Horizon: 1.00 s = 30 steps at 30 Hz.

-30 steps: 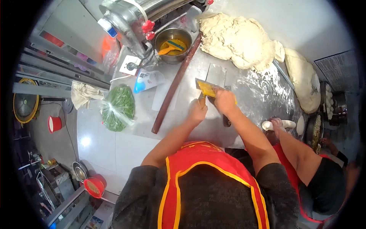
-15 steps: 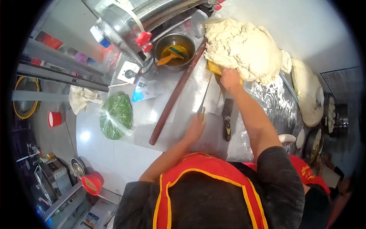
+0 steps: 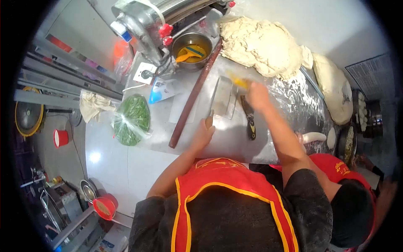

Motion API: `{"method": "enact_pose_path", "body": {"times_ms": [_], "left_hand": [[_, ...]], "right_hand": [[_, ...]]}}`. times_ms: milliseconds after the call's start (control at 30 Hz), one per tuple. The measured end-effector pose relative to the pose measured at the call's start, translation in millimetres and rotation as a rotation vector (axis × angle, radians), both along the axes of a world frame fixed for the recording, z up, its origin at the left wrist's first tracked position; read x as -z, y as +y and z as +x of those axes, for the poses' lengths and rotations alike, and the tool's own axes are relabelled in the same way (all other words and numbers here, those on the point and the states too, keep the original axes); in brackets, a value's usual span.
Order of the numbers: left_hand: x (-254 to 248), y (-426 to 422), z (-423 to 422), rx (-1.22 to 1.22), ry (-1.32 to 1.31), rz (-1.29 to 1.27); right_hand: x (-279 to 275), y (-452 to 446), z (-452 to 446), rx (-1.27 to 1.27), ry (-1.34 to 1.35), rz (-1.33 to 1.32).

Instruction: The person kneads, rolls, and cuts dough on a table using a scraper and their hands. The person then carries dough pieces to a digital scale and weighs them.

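Note:
My left hand (image 3: 202,135) is closed round the wooden handle of a broad-bladed cleaver (image 3: 222,100), whose flat face shows above the metal worktop (image 3: 228,145). My right hand (image 3: 257,96) grips a yellow scraper (image 3: 238,81), blurred by motion, close to the cleaver's upper right edge. Behind my right hand lies a large lumpy mass of pale dough (image 3: 264,46), apart from the scraper. Just below and left of that hand, a dark-handled flat tool (image 3: 250,124) rests on the worktop.
A long dark-red rolling pin (image 3: 195,96) lies left of the cleaver. Beyond are a metal bowl (image 3: 174,48) of yellow liquid holding an orange-handled tool, and a machine (image 3: 138,35). A bag of greens (image 3: 132,119) sits left. A co-worker (image 3: 352,185) stands right, near a dough roll (image 3: 314,137).
My right hand has drawn the scraper back from the dough toward the cleaver. My left hand has moved left and turned the cleaver so its broad face shows.

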<state>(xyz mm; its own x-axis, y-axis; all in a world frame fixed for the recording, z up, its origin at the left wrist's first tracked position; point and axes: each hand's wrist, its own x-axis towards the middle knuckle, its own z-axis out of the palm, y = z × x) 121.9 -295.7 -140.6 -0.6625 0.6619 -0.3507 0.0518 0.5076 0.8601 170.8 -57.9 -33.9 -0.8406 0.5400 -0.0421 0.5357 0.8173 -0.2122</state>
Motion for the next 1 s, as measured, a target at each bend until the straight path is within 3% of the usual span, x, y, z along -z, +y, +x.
{"method": "enact_pose_path", "body": {"times_ms": [133,267,367,467,567,667,800,900,1000], "left_hand": [[27.4,28.4,-9.4,0.034,0.096,0.067],[38.4,51.7,-10.0,-0.007,-0.083,0.100],[66.7,49.7,-9.3,0.035,0.175,0.204],[7.4,53.9,-14.9,0.020,-0.343,-0.063],[51.4,41.4,-11.7,0.115,-0.102,-0.050],[65.8,12.6,-3.6,0.046,0.027,0.061],[2.9,-20.1,-6.5,0.006,-0.019,0.021],[5.7,-53.2,-11.3,-0.005,-0.056,0.051],[27.1,-82.3,-11.9,-0.004,-0.027,0.045]], "right_hand": [[36.0,-36.4,21.7,-0.137,0.071,0.006],[67.2,-21.5,11.6,-0.179,0.003,0.057],[74.9,-2.0,-12.1,-0.077,-0.121,0.022],[77.7,29.3,-43.3,-0.027,-0.184,0.027],[100.2,69.7,-67.4,0.009,-0.064,0.135],[122.2,102.1,-87.7,-0.010,-0.007,0.179],[94.8,104.0,-91.2,-0.017,-0.115,0.119],[50.8,83.4,-69.7,-0.063,-0.160,0.064],[45.1,40.7,-23.8,-0.092,-0.082,0.043]]}}
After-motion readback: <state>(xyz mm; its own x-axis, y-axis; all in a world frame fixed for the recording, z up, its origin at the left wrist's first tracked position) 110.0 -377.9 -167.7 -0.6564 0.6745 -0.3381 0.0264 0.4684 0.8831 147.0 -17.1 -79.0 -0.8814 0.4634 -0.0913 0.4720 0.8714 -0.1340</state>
